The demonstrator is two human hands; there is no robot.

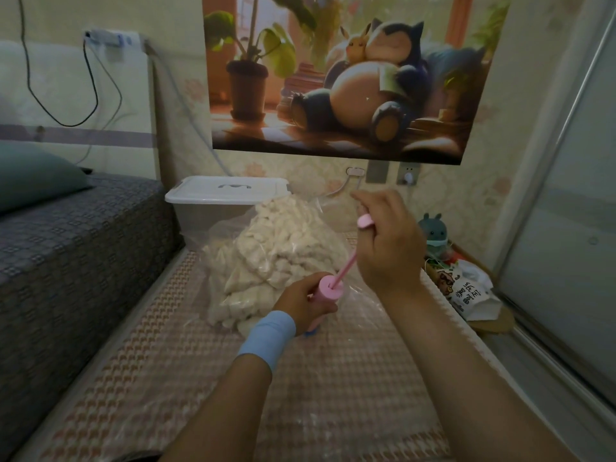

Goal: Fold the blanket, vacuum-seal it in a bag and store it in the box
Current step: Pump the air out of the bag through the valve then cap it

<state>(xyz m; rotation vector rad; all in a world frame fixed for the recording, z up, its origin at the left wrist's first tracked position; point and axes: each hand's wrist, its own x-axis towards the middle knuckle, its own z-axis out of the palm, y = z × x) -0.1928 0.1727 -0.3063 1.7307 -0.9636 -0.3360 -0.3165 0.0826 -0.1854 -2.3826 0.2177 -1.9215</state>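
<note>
A cream fluffy blanket [276, 255] lies crumpled inside a clear plastic vacuum bag [230, 228] on a patterned mat. A pink hand pump [328, 290] stands at the bag's near edge. My left hand [306, 303] grips the pump's barrel. My right hand [388, 241] grips the pump's handle [365, 221], raised with the thin pink rod [346, 266] drawn out. A clear storage box with a white lid [226, 191] stands behind the bag, against the wall.
A bed with a grey cover [66, 248] runs along the left. To the right of the mat lie a printed white bag [466, 295] and a small green plush [433, 235]. A sliding glass door [560, 261] stands at the right.
</note>
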